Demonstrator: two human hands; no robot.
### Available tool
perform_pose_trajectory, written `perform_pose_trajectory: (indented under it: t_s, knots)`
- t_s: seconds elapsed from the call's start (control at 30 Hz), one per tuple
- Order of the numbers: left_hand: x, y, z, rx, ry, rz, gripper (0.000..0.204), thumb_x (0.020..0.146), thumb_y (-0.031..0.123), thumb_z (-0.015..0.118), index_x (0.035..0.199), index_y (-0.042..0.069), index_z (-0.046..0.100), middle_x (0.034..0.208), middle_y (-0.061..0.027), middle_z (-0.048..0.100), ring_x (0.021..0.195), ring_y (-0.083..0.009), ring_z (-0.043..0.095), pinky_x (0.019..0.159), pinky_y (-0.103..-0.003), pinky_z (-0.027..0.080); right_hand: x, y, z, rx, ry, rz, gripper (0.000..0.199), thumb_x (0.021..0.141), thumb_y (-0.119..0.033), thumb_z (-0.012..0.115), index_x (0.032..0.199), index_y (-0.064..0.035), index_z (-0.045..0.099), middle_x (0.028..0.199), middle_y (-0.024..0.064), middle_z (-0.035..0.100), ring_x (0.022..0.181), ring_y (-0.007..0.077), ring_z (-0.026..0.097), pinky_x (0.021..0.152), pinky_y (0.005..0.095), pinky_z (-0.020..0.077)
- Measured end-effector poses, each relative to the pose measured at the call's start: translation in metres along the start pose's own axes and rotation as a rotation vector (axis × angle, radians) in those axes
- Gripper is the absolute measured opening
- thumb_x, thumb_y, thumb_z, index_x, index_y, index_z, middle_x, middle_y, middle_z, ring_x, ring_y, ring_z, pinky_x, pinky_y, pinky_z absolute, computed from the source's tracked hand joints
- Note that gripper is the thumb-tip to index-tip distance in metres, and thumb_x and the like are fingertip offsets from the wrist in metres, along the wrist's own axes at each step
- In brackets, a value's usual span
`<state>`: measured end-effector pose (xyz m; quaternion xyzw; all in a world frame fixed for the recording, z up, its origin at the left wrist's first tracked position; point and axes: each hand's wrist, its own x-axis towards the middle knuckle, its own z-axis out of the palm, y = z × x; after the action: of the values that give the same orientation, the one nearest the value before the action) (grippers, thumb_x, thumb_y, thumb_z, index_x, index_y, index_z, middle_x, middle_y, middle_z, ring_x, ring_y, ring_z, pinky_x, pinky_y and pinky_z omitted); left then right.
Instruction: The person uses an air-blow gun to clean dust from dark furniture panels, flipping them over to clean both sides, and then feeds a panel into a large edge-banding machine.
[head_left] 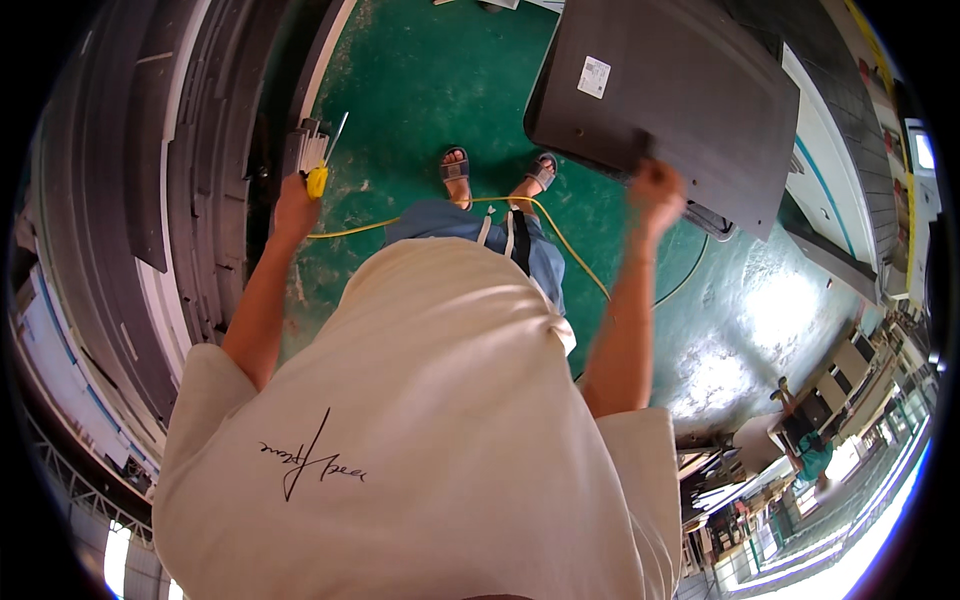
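My left hand (294, 208) is closed round a yellow air blow gun (317, 182) with a thin metal nozzle that points up and away. A yellow hose (375, 228) runs from near that hand across in front of my legs. On the right, my right hand (657, 195) is closed at the near edge of a large dark grey panel (680, 95). Motion blurs its fingers, and a small dark smudge shows just beyond them; what it is I cannot make out. The panel carries a white label (593, 77) and a few small holes.
Long dark boards (150, 120) are stacked along the left. Pale strips (305, 145) stand beside my left hand. The floor (410, 90) is green and shiny at the right. Behind the panel lie white sheets (830, 170). A person in green (815, 455) is far off at the right.
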<state>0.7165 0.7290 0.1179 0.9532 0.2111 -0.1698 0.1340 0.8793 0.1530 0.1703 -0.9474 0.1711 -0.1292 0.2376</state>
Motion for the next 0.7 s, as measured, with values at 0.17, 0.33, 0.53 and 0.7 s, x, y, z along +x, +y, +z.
perform_pose_trajectory:
  t_s: [0.17, 0.33, 0.53, 0.7]
  knots:
    - [0.013, 0.055, -0.025, -0.153, 0.093, 0.187, 0.036, 0.085, 0.011, 0.069, 0.116, 0.004, 0.053, 0.117, -0.0219, 0.058, 0.105, -0.0470, 0.061, 0.086, -0.051, 0.052, -0.091, -0.150, 0.052, 0.262, -0.339, -0.299, 0.008, 0.083, -0.008, 0.073, 0.090, -0.0048, 0.075, 0.088, 0.0157, 0.068, 0.083, 0.0362, 0.066, 0.076, 0.0441, 0.0543]
    - [0.006, 0.080, -0.059, -0.297, 0.055, 0.202, 0.051, 0.089, 0.019, 0.072, 0.135, 0.006, 0.053, 0.111, -0.0180, 0.068, 0.101, -0.0427, 0.068, 0.084, -0.046, 0.055, -0.033, -0.073, -0.001, 0.180, -0.034, -0.019, 0.013, 0.087, -0.014, 0.075, 0.089, -0.0023, 0.078, 0.086, 0.0155, 0.073, 0.078, 0.0316, 0.071, 0.072, 0.0423, 0.0556]
    - [-0.003, 0.102, -0.088, -0.296, -0.159, 0.247, 0.051, 0.093, 0.032, 0.073, 0.136, 0.008, 0.061, 0.110, -0.0194, 0.074, 0.097, -0.0406, 0.071, 0.085, -0.043, 0.056, -0.002, 0.027, -0.029, -0.164, 0.154, 0.083, 0.015, 0.085, -0.016, 0.074, 0.089, -0.0029, 0.079, 0.088, 0.0159, 0.075, 0.078, 0.0321, 0.071, 0.072, 0.0433, 0.0559]
    - [-0.002, 0.130, -0.105, -0.227, -0.277, 0.255, 0.052, 0.096, 0.040, 0.071, 0.130, 0.002, 0.069, 0.107, -0.0197, 0.075, 0.091, -0.0320, 0.073, 0.087, -0.037, 0.054, -0.103, -0.151, 0.063, 0.257, -0.353, -0.161, 0.010, 0.083, -0.010, 0.071, 0.092, -0.0103, 0.075, 0.093, 0.0144, 0.069, 0.091, 0.0328, 0.067, 0.078, 0.0421, 0.0552]
